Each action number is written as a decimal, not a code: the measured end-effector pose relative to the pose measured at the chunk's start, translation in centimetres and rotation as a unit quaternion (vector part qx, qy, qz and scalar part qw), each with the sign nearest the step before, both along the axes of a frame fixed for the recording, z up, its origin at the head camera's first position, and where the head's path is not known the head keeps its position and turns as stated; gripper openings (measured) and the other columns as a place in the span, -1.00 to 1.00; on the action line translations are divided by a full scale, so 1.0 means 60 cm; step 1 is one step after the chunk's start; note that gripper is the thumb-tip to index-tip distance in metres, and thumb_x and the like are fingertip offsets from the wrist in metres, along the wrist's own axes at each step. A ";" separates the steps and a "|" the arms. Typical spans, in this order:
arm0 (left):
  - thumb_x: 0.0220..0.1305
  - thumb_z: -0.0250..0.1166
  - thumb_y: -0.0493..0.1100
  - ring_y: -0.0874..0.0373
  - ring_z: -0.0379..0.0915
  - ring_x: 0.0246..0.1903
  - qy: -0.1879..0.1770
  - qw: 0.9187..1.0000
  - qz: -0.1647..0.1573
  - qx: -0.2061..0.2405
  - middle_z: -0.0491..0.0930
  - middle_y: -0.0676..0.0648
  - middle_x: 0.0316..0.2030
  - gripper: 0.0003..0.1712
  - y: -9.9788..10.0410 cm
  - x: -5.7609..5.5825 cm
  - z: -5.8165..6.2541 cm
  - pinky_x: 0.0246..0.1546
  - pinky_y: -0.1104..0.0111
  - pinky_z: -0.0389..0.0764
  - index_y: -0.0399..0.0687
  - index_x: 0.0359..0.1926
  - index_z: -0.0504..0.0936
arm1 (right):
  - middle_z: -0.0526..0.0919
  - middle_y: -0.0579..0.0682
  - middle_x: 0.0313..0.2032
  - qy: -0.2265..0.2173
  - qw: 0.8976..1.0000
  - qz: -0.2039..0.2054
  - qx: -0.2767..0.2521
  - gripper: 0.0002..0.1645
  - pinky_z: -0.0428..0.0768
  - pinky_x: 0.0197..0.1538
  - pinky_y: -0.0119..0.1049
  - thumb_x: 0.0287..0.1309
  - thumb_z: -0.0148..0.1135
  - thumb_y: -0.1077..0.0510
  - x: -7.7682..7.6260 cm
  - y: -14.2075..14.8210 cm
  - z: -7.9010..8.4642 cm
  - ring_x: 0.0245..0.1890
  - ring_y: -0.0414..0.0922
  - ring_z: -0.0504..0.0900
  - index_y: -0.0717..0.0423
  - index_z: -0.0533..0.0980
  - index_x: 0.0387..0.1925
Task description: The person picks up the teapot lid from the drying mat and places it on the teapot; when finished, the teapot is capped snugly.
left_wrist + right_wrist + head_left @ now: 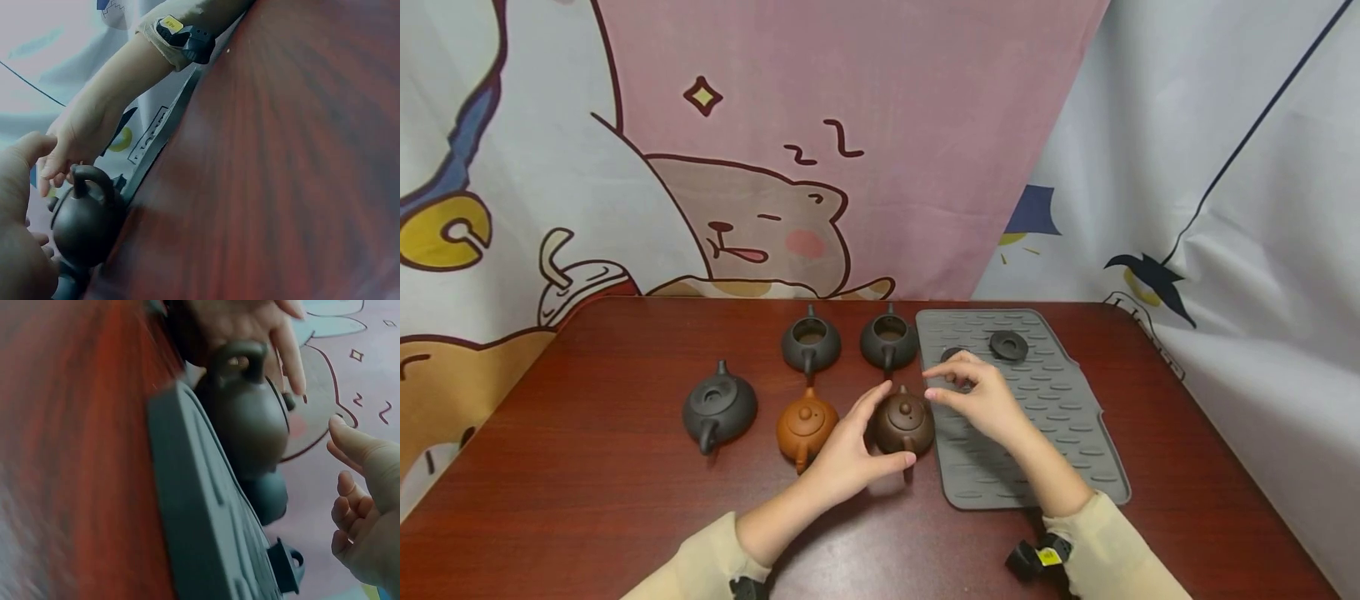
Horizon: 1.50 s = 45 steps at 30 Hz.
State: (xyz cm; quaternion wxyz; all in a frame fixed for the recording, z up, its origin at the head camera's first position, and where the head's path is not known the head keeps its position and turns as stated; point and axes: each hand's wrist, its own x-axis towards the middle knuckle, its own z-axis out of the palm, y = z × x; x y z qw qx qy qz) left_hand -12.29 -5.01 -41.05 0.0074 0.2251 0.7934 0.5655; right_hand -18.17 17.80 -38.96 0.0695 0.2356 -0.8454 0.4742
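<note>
A dark brown teapot (pixel 905 423) with its knobbed lid on stands on the table beside the grey mat. My left hand (pixel 850 454) is at its left side, thumb and fingers spread around it without closing on it. In the left wrist view, that hand (pixel 22 219) lies alongside the teapot (pixel 90 215); whether it touches is unclear. To the pot's upper right, my right hand (pixel 973 392) hovers over the mat's edge, fingers loosely bent, holding nothing. The right wrist view has this hand (pixel 369 512) apart from the teapot (pixel 244 419).
An orange-brown lidded teapot (pixel 807 425) stands left of my left hand, and a dark grey teapot (pixel 720 408) farther left. Two lidless dark teapots (pixel 811 343) stand behind. On the grey mat (pixel 1037 450) lie a dark lid (pixel 1009 346) and another, partly hidden by my right hand.
</note>
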 end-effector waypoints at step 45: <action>0.17 0.39 -0.23 0.05 -0.04 0.39 0.009 0.986 0.150 0.073 0.15 -0.17 0.39 -0.08 -0.151 -0.120 0.031 0.35 0.15 -0.03 -0.16 0.45 0.09 | 0.48 0.07 -0.28 -0.024 0.985 -0.166 0.033 -0.61 0.34 -0.40 -0.27 0.15 0.35 0.09 -0.064 0.079 -0.072 -0.43 -0.06 0.35 0.10 0.62 0.02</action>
